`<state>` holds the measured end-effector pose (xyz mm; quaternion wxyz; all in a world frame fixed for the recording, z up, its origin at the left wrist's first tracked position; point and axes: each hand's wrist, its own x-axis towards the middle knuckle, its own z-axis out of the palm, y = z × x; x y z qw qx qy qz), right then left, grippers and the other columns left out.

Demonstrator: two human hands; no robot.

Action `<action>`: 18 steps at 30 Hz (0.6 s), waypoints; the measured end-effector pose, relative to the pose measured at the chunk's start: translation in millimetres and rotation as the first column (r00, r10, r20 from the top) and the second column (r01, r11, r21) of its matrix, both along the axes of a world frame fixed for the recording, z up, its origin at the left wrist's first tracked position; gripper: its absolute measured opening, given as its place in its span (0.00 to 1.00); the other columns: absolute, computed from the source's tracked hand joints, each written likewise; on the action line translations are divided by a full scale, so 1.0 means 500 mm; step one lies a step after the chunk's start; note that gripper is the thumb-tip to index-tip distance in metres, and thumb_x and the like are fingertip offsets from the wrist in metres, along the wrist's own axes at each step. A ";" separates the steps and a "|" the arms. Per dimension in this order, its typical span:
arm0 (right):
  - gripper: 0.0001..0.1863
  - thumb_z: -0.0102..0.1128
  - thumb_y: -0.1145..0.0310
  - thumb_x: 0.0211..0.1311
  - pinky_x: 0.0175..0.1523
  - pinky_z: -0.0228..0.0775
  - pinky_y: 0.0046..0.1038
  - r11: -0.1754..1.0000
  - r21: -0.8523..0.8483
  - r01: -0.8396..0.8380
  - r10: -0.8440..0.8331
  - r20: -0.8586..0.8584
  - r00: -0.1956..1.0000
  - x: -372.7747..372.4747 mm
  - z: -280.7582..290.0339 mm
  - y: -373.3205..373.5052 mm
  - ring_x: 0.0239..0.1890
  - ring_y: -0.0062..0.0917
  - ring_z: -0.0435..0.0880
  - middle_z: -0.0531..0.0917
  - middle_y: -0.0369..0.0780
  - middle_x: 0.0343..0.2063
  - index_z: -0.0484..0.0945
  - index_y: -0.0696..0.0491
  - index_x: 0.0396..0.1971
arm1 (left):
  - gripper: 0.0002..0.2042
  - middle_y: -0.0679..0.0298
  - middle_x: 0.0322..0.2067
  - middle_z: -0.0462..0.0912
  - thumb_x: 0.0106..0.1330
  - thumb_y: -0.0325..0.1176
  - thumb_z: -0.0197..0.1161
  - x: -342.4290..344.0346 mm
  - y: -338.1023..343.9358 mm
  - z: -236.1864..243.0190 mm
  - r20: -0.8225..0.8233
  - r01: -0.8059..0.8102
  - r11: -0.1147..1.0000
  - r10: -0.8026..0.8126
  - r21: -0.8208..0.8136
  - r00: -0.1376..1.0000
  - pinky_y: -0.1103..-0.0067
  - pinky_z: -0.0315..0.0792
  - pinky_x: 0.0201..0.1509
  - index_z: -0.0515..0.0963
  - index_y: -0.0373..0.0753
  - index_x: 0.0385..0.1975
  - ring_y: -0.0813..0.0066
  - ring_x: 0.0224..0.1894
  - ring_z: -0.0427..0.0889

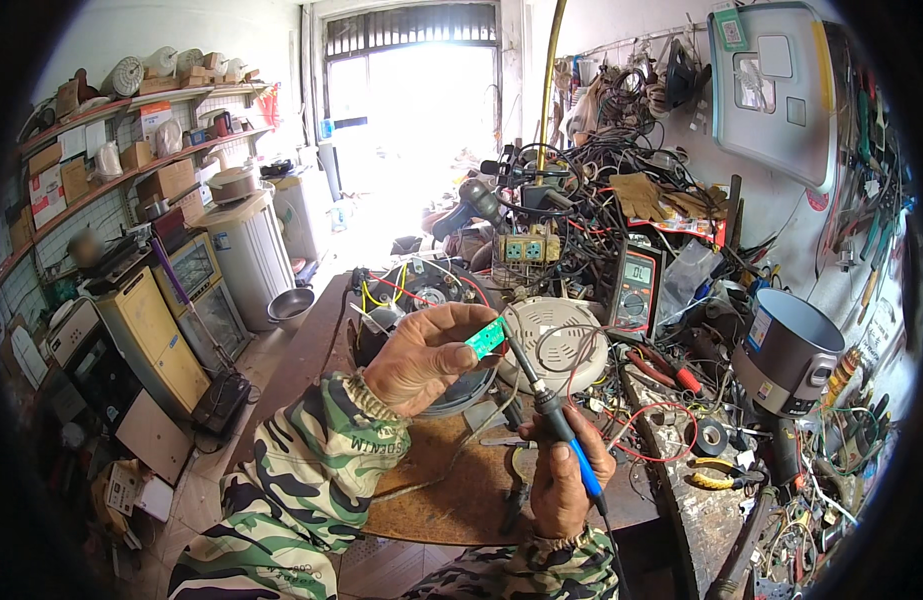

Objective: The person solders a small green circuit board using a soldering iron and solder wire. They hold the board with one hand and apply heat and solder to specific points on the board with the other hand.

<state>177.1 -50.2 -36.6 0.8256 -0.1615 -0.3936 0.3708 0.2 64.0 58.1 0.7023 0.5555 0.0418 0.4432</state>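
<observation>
My left hand (428, 357) pinches a small green circuit board (486, 338) between thumb and fingers, held up above the brown workbench (421, 510). In my right hand (569, 470) is a soldering iron (553, 412) with a blue and black handle, gripped like a pen. Its metal shaft slants up and left, and the tip ends at the board's right edge; whether it touches cannot be made out. Behind the board lies a round cream appliance base (556, 345) with vent slots. Partly hidden by my left hand is an opened round appliance part (431, 290) with red and yellow wires.
A digital multimeter (636, 288) leans upright at the back right. Nearer sit red-handled pliers (653, 368), black tape (712, 434), yellow-handled pliers (719, 474) and a grey cooker body (789, 352). Tangled cables (621, 150) pile up behind. Shelves (141, 170) line the left wall.
</observation>
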 end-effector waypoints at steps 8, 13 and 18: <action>0.25 0.69 0.68 0.61 0.55 0.77 0.39 1.000 0.011 0.003 -0.004 0.101 0.995 0.031 0.013 0.000 0.45 0.41 0.87 0.85 0.56 0.44 0.77 0.63 0.56 | 0.28 0.57 0.54 0.79 0.66 0.38 0.70 -0.001 0.000 0.004 0.016 0.032 0.999 -0.033 0.026 0.999 0.67 0.77 0.62 0.69 0.32 0.61 0.64 0.56 0.80; 0.25 0.69 0.68 0.61 0.55 0.77 0.38 1.000 0.026 0.004 -0.010 0.226 0.974 0.059 0.009 0.009 0.47 0.39 0.87 0.85 0.54 0.45 0.77 0.63 0.56 | 0.29 0.54 0.55 0.78 0.67 0.41 0.68 -0.003 0.004 0.006 -0.011 0.045 0.999 -0.045 0.014 0.999 0.67 0.76 0.63 0.67 0.31 0.61 0.61 0.57 0.80; 0.24 0.68 0.68 0.61 0.54 0.77 0.38 0.998 0.051 0.035 -0.048 0.279 0.959 0.063 0.008 0.010 0.46 0.40 0.87 0.85 0.52 0.46 0.78 0.61 0.56 | 0.28 0.53 0.54 0.78 0.68 0.41 0.67 -0.007 0.001 0.012 -0.029 0.066 0.998 -0.066 0.005 0.997 0.66 0.75 0.62 0.67 0.31 0.61 0.59 0.57 0.80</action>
